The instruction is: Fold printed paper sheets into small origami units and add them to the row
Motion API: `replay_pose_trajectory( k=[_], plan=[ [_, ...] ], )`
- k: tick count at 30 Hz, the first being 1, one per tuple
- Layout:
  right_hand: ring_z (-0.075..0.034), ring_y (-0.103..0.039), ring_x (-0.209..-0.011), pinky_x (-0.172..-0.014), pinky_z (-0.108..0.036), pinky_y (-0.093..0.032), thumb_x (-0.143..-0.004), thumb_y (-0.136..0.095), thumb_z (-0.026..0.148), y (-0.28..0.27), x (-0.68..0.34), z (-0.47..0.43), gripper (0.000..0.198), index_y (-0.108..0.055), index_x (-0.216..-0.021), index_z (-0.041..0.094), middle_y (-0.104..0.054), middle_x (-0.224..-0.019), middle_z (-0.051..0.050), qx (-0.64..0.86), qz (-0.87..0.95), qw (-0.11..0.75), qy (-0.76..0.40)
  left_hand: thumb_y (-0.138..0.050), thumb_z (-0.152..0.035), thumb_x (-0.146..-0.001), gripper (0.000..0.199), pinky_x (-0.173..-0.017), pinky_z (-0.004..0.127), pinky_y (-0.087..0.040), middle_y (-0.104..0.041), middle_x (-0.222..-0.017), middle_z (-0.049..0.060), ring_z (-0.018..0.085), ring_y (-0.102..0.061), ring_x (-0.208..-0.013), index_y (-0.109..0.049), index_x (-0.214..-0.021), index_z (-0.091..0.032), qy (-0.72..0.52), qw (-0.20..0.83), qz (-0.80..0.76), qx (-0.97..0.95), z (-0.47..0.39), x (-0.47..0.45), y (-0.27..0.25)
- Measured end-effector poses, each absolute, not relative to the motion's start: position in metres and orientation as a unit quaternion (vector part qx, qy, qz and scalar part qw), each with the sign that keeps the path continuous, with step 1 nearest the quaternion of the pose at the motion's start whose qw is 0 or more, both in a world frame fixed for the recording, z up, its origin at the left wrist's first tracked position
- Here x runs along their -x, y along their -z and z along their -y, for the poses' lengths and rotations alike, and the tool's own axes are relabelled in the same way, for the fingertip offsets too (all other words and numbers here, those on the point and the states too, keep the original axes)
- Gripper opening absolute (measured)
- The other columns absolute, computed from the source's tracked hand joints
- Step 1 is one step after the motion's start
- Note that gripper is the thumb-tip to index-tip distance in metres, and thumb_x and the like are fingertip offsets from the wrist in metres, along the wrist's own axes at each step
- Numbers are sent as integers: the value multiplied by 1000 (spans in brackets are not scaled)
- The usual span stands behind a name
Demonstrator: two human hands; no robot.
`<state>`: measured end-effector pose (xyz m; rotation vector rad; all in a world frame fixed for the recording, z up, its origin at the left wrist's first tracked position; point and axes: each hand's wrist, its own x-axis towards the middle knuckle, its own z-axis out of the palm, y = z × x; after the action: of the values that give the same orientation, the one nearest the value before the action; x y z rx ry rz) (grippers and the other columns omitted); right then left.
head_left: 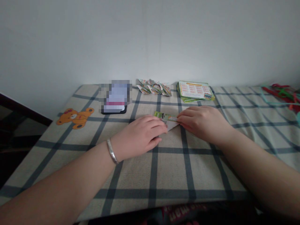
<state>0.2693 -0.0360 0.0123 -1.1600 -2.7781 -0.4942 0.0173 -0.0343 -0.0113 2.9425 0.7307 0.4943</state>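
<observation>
A small printed paper card [170,118], green and white and partly folded, lies on the checked tablecloth between my hands. My left hand [145,134], with a silver bracelet at the wrist, presses on its left side with the fingers together. At the card's right end, my right hand [201,122] pinches the edge between thumb and fingers. My fingers cover parts of the card, so its full shape is hidden. Beyond them, near the wall, sit several folded paper pieces [154,87] and a stack of printed cards [195,90].
A phone [114,97] with a blurred screen lies at the back left. Left of it, an orange teddy bear figure [75,117] rests flat on the cloth. Red and green strips [281,93] lie in a clear-edged container at the far right. The white wall [150,40] borders the table's back.
</observation>
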Motion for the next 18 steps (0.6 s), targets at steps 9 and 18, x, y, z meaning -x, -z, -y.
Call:
replay_pose_trajectory(
  k=[9,18],
  plan=[
    [-19,-63,-84,-68,-31,-42,-91,-50,23,-10,-262,39,18,-67,-87,18,-72,-97,-5,342,917,115,170,-57,-25,-90,18,-107,46,-40,-70,-104,3,18,-62,-100,-65,-105,-20,-188,11,-267,-945,34,-20,9],
    [-19,-65,-93,-80,-32,-50,-93,-52,25,-5,-252,44,14,-64,-92,18,-71,-99,-5,290,929,211,88,-60,-31,-89,13,-83,36,-46,-67,-81,0,18,-61,-81,-65,-86,-19,-192,-12,-292,-937,35,-22,8]
  ],
)
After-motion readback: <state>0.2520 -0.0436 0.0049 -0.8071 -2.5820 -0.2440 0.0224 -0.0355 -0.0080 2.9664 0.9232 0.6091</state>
